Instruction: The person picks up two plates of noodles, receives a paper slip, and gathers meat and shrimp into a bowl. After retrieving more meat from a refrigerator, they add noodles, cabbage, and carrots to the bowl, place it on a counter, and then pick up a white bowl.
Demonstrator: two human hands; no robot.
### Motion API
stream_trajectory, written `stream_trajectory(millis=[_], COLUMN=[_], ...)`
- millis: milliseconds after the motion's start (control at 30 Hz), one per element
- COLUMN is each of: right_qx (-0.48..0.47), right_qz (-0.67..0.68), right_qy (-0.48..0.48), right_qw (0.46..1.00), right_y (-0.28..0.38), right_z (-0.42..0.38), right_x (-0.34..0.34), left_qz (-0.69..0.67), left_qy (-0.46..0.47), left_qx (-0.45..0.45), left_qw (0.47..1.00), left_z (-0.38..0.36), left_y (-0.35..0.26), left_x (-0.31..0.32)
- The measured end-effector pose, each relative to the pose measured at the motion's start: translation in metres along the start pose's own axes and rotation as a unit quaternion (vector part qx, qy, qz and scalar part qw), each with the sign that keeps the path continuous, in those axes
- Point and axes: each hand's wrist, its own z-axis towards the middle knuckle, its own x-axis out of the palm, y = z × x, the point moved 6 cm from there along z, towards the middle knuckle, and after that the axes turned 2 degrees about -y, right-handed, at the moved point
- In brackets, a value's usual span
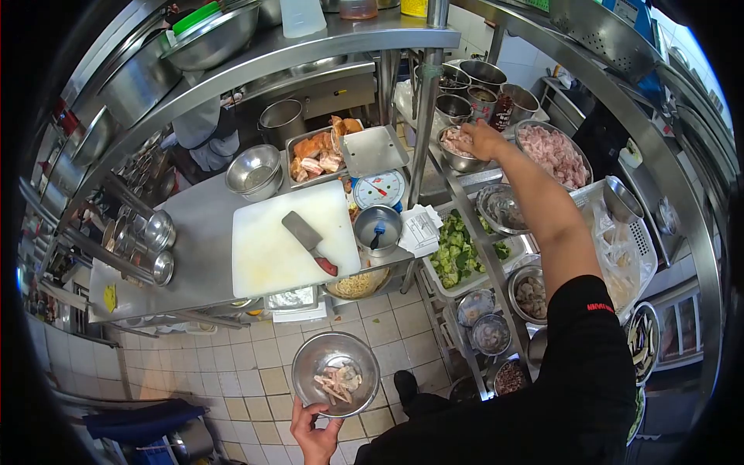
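basically, nearest item is the left hand (315, 435), low in view over the tiled floor (263, 380). its grip is closed on the near rim of a steel bowl (304, 363), thumb and fingers pinching the edge. pale meat strips (339, 381) sit in the bottom of that bowl.

next out, right side: tray of cut green vegetables (456, 252), under the rack rail. left of it, bench (194, 252) with a white cutting board (260, 252); cleaver (301, 230) lies flat on it. just beside the board: steel pot (363, 218) with a blue brush (378, 232) in it, then a dial scale (380, 187).

further, right arm is stretched out. right hand (484, 142) is at a small bowl (463, 163) of pale raw meat (452, 141), fingers down at the meat; can't tell if that grip has a piece. bigger bowl of pink meat (552, 153) just right of it.

far left, behind the bench: another person (208, 132), partly hidden.
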Motion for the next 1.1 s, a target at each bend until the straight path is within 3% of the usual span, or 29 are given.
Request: stream_trajectory(millis=[33, 100, 267, 333, 367, 400, 467, 500, 600, 633, 767, 800, 867, 933, 967, 1033, 1100], right_qx=[-0.002, -0.092, -0.055, 0.065, 0.113, 0.115, 0.136, 0.165, 0.054, 0.062, 0.009, -0.009, -0.18, -0.155, -0.141, -0.055, 0.01], right_qz=[-0.002, -0.006, 0.083, 0.324, 0.374, 0.375, 0.557, 0.562, 0.671, 0.67, 0.525, 0.519, 0.402, 0.329, 0.329, 0.37, 0.368], right_qy=[0.0, -0.052, -0.149, -0.201, -0.166, -0.165, -0.15, -0.167, -0.114, -0.108, 0.01, 0.037, 0.05, 0.099, 0.092, -0.071, -0.128], right_qw=[1.0, 0.994, 0.984, 0.922, 0.905, 0.905, 0.806, 0.793, 0.731, 0.732, 0.851, 0.854, 0.896, 0.926, 0.929, 0.925, 0.921], right_y=[-0.004, -0.005, -0.024, -0.056, -0.065, -0.07, -0.069, -0.067, -0.027, -0.011, 0.089, 0.111, 0.152, 0.18, 0.181, 0.17, 0.169], right_z=[0.003, 0.017, 0.035, 0.046, 0.046, 0.045, 0.032, 0.021, -0.021, -0.043, -0.156, -0.183, -0.225, -0.283, -0.311, -0.367, -0.437], right_x=[0.001, 0.0, -0.02, -0.014, -0.013, -0.016, -0.028, -0.037, -0.063, -0.07, -0.08, -0.068, -0.036, -0.033, -0.036, -0.057, -0.084], left_qz=[-0.009, -0.019, -0.009, 0.005, 0.02, 0.035, 0.041, 0.067, 0.049, 0.051, 0.005, -0.027, -0.043, -0.056, -0.063, -0.064, -0.079], left_qy=[0.012, 0.021, 0.023, 0.028, 0.037, 0.048, 0.072, 0.092, 0.124, 0.126, 0.18, 0.207, 0.232, 0.255, 0.266, 0.286, 0.321], left_qx=[-0.011, -0.022, 0.007, 0.001, 0.013, 0.024, 0.016, -0.009, 0.072, 0.092, 0.122, 0.133, 0.157, 0.176, 0.179, 0.18, 0.195], left_qw=[1.0, 0.999, 1.0, 1.0, 0.999, 0.998, 0.996, 0.993, 0.988, 0.986, 0.976, 0.969, 0.959, 0.949, 0.945, 0.939, 0.924], left_z=[0.001, 0.003, 0.012, 0.018, 0.023, 0.029, 0.046, 0.053, 0.089, 0.103, 0.14, 0.14, 0.131, 0.104, 0.086, 0.047, 0.006], left_y=[0.001, 0.002, -0.007, -0.011, -0.013, -0.015, -0.012, -0.004, 0.008, 0.007, -0.02, -0.032, -0.045, -0.056, -0.065, -0.069, -0.071], left_x=[0.004, 0.007, 0.016, 0.018, 0.022, 0.026, 0.039, 0.045, 0.081, 0.095, 0.144, 0.153, 0.16, 0.155, 0.147, 0.133, 0.119])
